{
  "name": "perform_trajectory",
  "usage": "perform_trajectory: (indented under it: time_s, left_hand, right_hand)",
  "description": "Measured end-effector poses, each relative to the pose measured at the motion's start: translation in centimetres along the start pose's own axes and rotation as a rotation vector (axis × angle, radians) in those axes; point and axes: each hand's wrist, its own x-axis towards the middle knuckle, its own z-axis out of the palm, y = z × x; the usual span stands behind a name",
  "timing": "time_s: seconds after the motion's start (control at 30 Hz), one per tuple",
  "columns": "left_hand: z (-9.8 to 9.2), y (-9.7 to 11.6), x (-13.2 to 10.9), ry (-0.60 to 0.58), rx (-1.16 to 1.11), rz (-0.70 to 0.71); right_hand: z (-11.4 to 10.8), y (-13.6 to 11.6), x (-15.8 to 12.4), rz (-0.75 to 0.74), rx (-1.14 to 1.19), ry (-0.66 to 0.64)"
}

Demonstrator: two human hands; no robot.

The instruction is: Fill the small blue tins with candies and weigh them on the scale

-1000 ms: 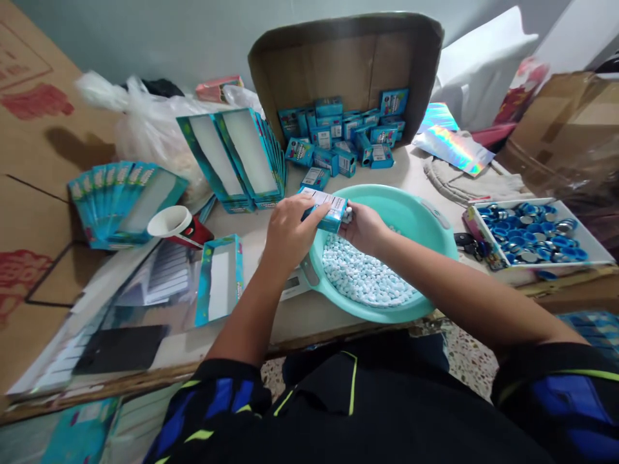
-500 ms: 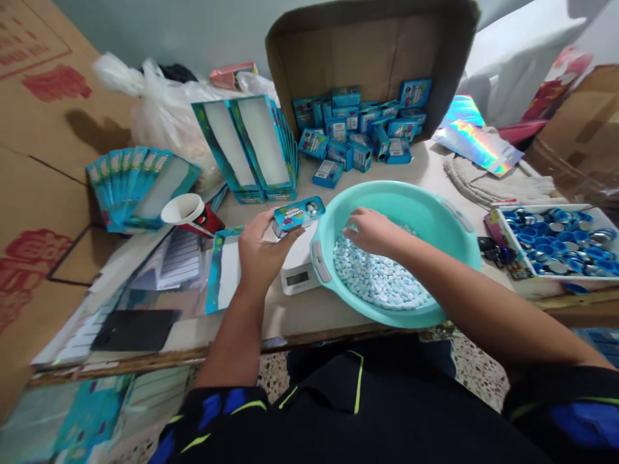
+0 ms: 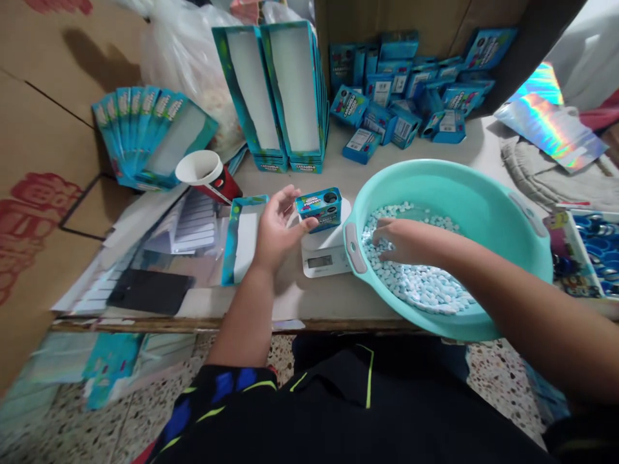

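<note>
At a crowded worktable, seen from the head camera, a small printed teal box (image 3: 318, 209) stands on the white pan of a digital scale (image 3: 323, 261), its readout too small to read. The person's left hand (image 3: 278, 232) is open beside the box, palm up and fingers spread, holding nothing. Its thumb reaches the box's lower corner, though whether they touch cannot be told.

The right hand (image 3: 406, 241) reaches over the rim of a round turquoise plastic basin (image 3: 447, 177), just beside the scale. It is half closed, its fingers curled down into a heap of pale blue-and-white pellets (image 3: 416, 283); whether it has gathered any is hidden.

Left of the scale lies an open teal cardboard tray (image 3: 244, 238) with a white centre. Beyond it stand two stacks of teal cardboard sleeves (image 3: 290, 90), with a fanned row of more sleeves (image 3: 149, 138) and a tipped paper cup (image 3: 206, 174) to their left. Farther back, loose teal boxes (image 3: 401, 84) lie heaped against a cardboard carton (image 3: 425, 13). To the right are a holographic foil pouch (image 3: 551, 122) and, at the frame's edge, a tray of blue-rimmed caps (image 3: 599, 251).
</note>
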Motion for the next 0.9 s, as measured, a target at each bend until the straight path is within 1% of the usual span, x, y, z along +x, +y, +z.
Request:
perform_trajectory:
  time_s: [0.07, 0.2, 0.33, 0.43, 0.5, 0.53, 0.6, 0.67, 0.7, 0.77, 0.83, 0.87, 0.9]
  left_hand:
    - [-0.4, 0.0, -0.1, 0.066, -0.071, 0.013]
    - [-0.6, 0.2, -0.2, 0.202, -0.159, -0.012]
    - [-0.5, 0.3, -0.1, 0.254, -0.120, -0.020]
    - [-0.3, 0.6, 0.0, 0.277, -0.036, -0.042]
    - [-0.4, 0.9, 0.0, 0.310, 0.090, -0.033]
    - [-0.5, 1.1, -0.1, 0.326, 0.190, -0.010]
    - [-1.0, 1.5, -0.2, 0.344, 0.472, 0.049]
    - [-1.9, 1.7, -0.3, 0.338, 0.797, 0.047]
    - [-2.4, 1.6, -0.3, 0.321, 0.936, 0.003]
    - [-3.5, 1.3, -0.3, 0.256, 1.119, -0.166]
    - [-4.4, 0.9, -0.2, 0.133, 1.193, -0.380]
    - [-4.7, 0.7, -0.1, 0.061, 1.209, -0.472]
    - [-4.8, 0.6, -0.1, -0.015, 1.214, -0.534]
  right_hand:
    - [0.1, 0.3, 0.1, -0.001, 0.007, -0.003]
    - [-0.1, 0.7, -0.1, 0.021, 0.026, -0.023]
    - [-0.6, 0.7, -0.7, 0.065, 0.042, 0.001]
    - [-0.9, 0.6, -1.0, 0.063, 0.056, 0.022]
    - [-1.0, 0.7, -1.0, 0.067, 0.061, 0.025]
    - [-1.1, 0.8, -1.1, 0.070, 0.063, 0.029]
    - [-1.2, 0.8, -1.1, 0.072, 0.064, 0.053]
    - [-1.4, 0.9, -1.2, 0.063, 0.062, 0.088]
    - [-1.5, 0.8, -1.3, 0.060, 0.060, 0.102]
    - [-1.7, 0.8, -1.4, 0.065, 0.057, 0.125]
    - [-1.7, 0.8, -1.5, 0.080, 0.055, 0.140]
    - [-1.6, 0.9, -1.5, 0.091, 0.052, 0.144]
    - [-1.5, 1.0, -1.5, 0.101, 0.047, 0.151]
